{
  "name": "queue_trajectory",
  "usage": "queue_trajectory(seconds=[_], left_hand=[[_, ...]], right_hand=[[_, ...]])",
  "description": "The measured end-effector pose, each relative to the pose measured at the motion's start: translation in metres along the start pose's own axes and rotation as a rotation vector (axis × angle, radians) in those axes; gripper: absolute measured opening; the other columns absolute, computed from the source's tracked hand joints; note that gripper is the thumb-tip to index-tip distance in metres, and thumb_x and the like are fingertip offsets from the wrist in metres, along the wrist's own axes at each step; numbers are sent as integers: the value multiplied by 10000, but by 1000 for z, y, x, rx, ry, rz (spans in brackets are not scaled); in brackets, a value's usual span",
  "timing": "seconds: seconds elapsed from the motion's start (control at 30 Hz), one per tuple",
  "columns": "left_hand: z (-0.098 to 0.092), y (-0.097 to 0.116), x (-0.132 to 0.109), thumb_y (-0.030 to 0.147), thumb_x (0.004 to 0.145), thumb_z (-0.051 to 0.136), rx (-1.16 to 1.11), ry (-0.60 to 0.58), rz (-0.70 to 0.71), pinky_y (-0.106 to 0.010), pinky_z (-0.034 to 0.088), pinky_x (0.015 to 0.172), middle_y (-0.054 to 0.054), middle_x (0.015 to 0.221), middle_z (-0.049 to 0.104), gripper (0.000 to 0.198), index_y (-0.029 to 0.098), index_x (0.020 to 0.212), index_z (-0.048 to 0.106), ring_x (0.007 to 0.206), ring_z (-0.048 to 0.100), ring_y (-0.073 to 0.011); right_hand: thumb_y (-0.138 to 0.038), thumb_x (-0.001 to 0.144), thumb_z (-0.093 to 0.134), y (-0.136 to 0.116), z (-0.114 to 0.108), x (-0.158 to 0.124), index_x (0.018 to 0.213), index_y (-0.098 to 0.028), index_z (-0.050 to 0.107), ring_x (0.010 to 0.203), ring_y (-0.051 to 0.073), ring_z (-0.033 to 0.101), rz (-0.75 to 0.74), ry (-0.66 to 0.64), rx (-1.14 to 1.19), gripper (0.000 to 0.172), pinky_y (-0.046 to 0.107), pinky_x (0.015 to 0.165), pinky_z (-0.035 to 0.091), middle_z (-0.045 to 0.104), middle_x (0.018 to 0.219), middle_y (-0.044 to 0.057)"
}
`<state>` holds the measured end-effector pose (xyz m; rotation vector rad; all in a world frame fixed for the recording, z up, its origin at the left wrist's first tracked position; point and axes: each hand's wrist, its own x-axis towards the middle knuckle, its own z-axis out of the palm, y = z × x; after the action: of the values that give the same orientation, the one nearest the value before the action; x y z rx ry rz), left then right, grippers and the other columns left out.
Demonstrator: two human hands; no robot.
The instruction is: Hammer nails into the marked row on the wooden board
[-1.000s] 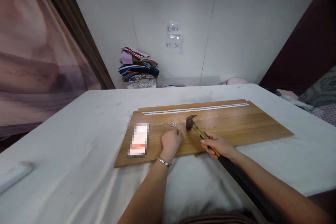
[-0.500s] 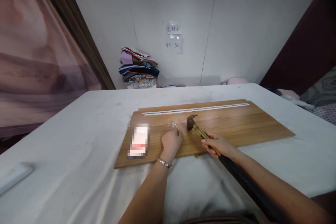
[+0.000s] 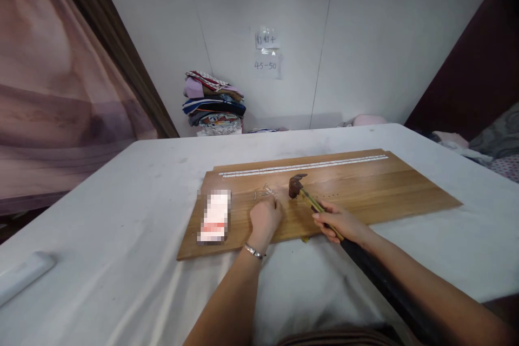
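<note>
A long wooden board [image 3: 385, 189] lies on a table covered in white cloth [image 3: 121, 216]. My left hand [image 3: 264, 217] rests on the board with fingers pinched closed near a small heap of nails [image 3: 265, 192]; what it pinches is too small to make out. My right hand [image 3: 338, 221] grips the yellow handle of a hammer [image 3: 298, 186], whose dark head hovers just right of my left fingertips. A short row of dots marks the board right of the hammer head.
A white strip [image 3: 304, 166] runs along the board's far edge. A blurred-out white and red pack [image 3: 214, 215] lies on the board's left end. Folded clothes [image 3: 213, 101] are stacked against the wall. A white object [image 3: 24, 275] lies at the table's left edge.
The hammer head has lifted slightly and shifted a little right. My left hand stays pinched in place. The view has tilted slightly.
</note>
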<state>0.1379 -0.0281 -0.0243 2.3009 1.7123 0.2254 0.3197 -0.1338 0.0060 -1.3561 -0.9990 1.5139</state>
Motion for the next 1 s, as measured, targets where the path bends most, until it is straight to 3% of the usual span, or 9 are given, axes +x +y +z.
queue_trajectory(seconds=[0.33,1.0], left_hand=[[-2,0,-1,337,918,376,22,16,8,-282,390,647,-88,887,732,343,196,840,679,824,673,-211],[-2,1,-2,337,926,384,13,-5,-16,-282,401,693,-98,938,730,335,185,907,682,901,674,-215]], right_hand=[[-400,713,677,2,0,1,812,-213,444,337,18,354,-3,-6,10,315,146,282,309,486,606,-95],[-418,692,696,2,-3,2,837,-219,442,338,25,350,-10,-1,6,354,155,280,302,482,598,-101]])
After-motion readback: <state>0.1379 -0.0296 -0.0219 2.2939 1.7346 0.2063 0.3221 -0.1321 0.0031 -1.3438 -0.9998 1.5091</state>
